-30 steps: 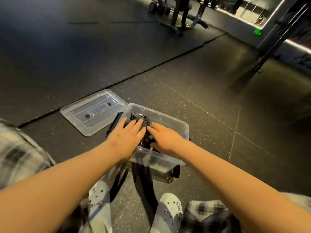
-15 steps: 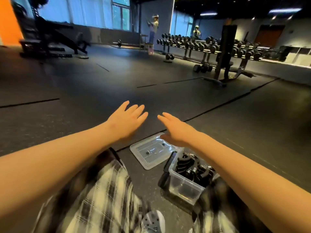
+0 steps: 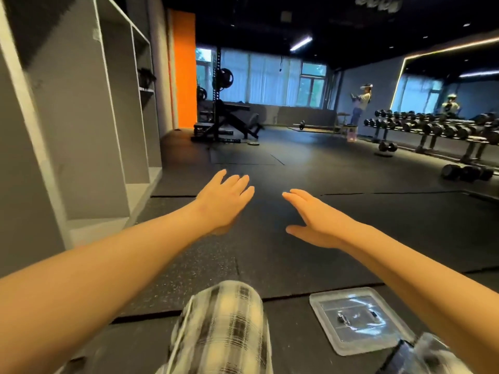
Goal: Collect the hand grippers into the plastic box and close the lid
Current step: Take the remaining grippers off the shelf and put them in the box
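Well, left of centre the left hand (image 3: 224,201) hovers with fingers straight, holding nothing. The right hand (image 3: 316,220), just right of centre, is equally slack and empty. At lower right the lid (image 3: 359,319) lies flat on the mat (image 3: 270,255), clear, thin and rimmed. I'd judge it light, a bit bendy and slick, so best pinched at opposite edges. The plastic box (image 3: 434,349) barely shows, blurred, in the bottom-right corner.

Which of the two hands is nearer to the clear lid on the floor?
The right hand: the clear lid lies on the floor below that arm, while the left hand is held out on the other side.
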